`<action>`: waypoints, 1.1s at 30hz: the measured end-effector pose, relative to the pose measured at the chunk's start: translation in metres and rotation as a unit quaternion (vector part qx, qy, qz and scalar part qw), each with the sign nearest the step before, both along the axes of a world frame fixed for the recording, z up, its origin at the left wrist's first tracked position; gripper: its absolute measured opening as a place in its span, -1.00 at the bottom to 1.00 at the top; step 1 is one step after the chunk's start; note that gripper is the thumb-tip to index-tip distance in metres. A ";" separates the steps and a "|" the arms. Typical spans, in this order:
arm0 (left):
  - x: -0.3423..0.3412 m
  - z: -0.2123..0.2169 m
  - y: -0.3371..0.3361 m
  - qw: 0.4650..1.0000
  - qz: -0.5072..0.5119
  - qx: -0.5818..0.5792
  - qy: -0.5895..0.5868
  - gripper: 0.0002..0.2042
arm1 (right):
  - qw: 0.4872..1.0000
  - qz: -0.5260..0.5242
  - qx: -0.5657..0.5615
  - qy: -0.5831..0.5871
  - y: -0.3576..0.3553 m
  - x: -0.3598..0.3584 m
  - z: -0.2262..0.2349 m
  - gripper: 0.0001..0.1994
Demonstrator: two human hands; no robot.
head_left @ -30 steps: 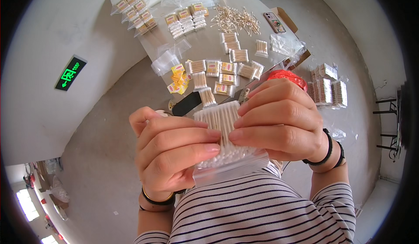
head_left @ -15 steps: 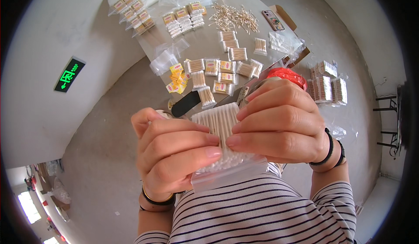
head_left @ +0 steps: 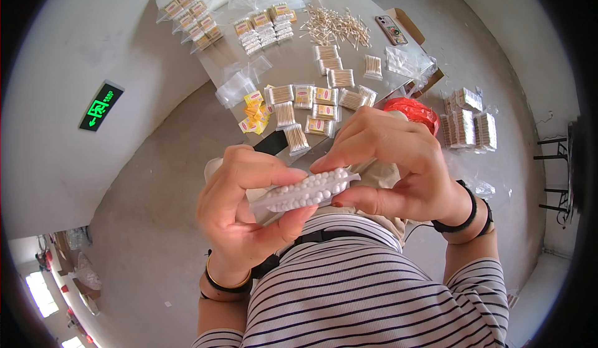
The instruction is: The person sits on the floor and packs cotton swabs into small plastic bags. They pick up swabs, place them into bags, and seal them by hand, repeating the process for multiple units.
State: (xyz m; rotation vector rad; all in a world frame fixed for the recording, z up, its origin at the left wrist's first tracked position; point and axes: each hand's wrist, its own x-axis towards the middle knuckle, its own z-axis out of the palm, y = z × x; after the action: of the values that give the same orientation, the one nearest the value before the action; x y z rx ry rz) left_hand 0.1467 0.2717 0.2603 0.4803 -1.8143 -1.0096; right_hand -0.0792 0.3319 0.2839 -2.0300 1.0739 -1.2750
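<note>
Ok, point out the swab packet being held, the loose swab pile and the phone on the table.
swab packet point(head_left: 308, 189), head view, on the white tips showing at its end.
loose swab pile point(head_left: 333, 27), head view, middle of the scattered heap.
phone point(head_left: 391, 29), head view, centre of its patterned back.

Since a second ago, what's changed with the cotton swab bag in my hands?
The cotton swab bag has been tipped: earlier the sticks showed lengthwise, now the white tips face the camera. Both the left hand and right hand kept their grip. The packets on the table stayed put.
</note>
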 end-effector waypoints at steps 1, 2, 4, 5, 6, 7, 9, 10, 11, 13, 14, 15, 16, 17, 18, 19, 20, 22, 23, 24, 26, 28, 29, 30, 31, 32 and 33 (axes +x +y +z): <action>-0.001 -0.001 0.001 0.999 -0.008 0.027 0.014 -0.68 | 1.000 0.004 0.014 -0.006 0.000 0.000 0.000 -0.67; -0.001 -0.001 0.002 0.998 -0.016 0.054 0.028 -0.69 | 1.000 0.008 0.021 -0.015 0.000 0.000 0.000 -0.67; 0.000 0.000 0.001 0.997 -0.022 0.065 0.032 -0.69 | 0.999 0.014 0.035 -0.031 0.000 0.001 0.000 -0.68; 0.000 0.000 0.001 0.997 -0.024 0.070 0.034 -0.69 | 0.999 0.016 0.037 -0.034 0.000 0.001 0.001 -0.68; 0.000 0.001 0.001 0.997 -0.025 0.065 0.028 -0.69 | 0.998 0.016 0.039 -0.037 0.001 0.001 0.000 -0.68; 0.001 0.002 0.001 0.998 -0.025 0.060 0.023 -0.70 | 0.998 0.017 0.040 -0.039 0.001 0.001 0.000 -0.69; 0.002 0.002 0.000 0.999 -0.023 0.039 0.013 -0.70 | 0.999 0.017 0.031 -0.035 0.001 0.001 0.001 -0.70; 0.003 0.001 -0.001 0.999 -0.021 0.024 0.008 -0.70 | 0.999 0.018 0.026 -0.033 0.001 0.001 0.001 -0.70; 0.005 0.000 -0.001 1.000 -0.019 0.008 0.003 -0.70 | 0.999 0.022 0.019 -0.027 0.000 0.001 0.001 -0.70; 0.008 -0.001 -0.004 0.999 -0.021 -0.023 -0.006 -0.69 | 1.000 0.024 0.007 -0.016 -0.001 -0.001 0.001 -0.70; 0.009 -0.001 -0.005 0.999 -0.022 -0.039 -0.011 -0.69 | 1.000 0.024 0.000 -0.010 -0.001 -0.001 0.000 -0.70; 0.008 -0.001 -0.006 0.997 -0.012 -0.073 -0.022 -0.69 | 1.000 0.020 -0.009 -0.003 -0.001 -0.001 -0.002 -0.70; 0.008 0.001 -0.006 0.994 -0.002 -0.107 -0.034 -0.68 | 1.000 0.009 -0.022 0.007 -0.001 0.000 -0.002 -0.70; 0.007 0.001 -0.007 0.989 0.008 -0.141 -0.045 -0.68 | 0.999 -0.002 -0.035 0.016 -0.001 0.001 -0.003 -0.70; 0.006 0.001 -0.007 0.985 0.022 -0.165 -0.047 -0.68 | 0.998 -0.019 -0.052 0.029 0.001 0.006 -0.002 -0.68; 0.004 0.001 -0.006 0.980 0.035 -0.189 -0.050 -0.68 | 0.996 -0.028 -0.069 0.040 0.001 0.008 -0.002 -0.65; 0.003 0.000 -0.005 0.974 0.048 -0.213 -0.053 -0.68 | 0.994 -0.038 -0.086 0.052 0.001 0.009 -0.002 -0.62; 0.000 0.001 0.001 0.980 0.068 -0.184 -0.043 -0.69 | 0.990 -0.042 -0.116 0.067 0.000 0.008 -0.005 -0.60; 0.000 0.002 0.002 0.982 0.079 -0.169 -0.038 -0.69 | 0.988 -0.045 -0.129 0.071 0.000 0.008 -0.007 -0.58; 0.001 0.002 0.002 0.982 0.075 -0.169 -0.042 -0.69 | 0.986 -0.050 -0.139 0.072 0.001 0.008 -0.009 -0.57; 0.005 0.002 -0.001 0.982 0.067 -0.167 -0.050 -0.69 | 0.985 -0.055 -0.143 0.081 0.001 0.006 -0.010 -0.57; 0.009 0.003 -0.003 0.981 0.058 -0.174 -0.070 -0.69 | 0.986 -0.057 -0.130 0.089 0.001 0.005 -0.009 -0.59; 0.010 0.003 -0.004 0.979 0.053 -0.177 -0.080 -0.69 | 0.987 -0.059 -0.122 0.088 0.000 0.005 -0.007 -0.59; 0.010 0.003 -0.004 0.978 0.057 -0.180 -0.085 -0.69 | 0.989 -0.060 -0.112 0.077 0.000 0.009 -0.005 -0.60; 0.010 0.003 -0.004 0.977 0.062 -0.183 -0.089 -0.70 | 0.989 -0.058 -0.113 0.078 0.000 0.011 -0.005 -0.61; 0.009 0.002 -0.004 0.976 0.066 -0.185 -0.093 -0.70 | 0.989 -0.057 -0.113 0.078 -0.001 0.012 -0.005 -0.62; 0.009 0.001 -0.004 0.977 0.068 -0.181 -0.090 -0.71 | 0.987 -0.053 -0.124 0.090 -0.003 0.010 -0.009 -0.63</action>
State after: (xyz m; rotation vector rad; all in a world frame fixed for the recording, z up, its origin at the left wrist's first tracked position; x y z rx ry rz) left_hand 0.1552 0.2673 0.2615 0.4735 -2.0404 -0.5381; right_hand -0.0688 0.3289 0.2754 -2.3388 1.1669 -1.3564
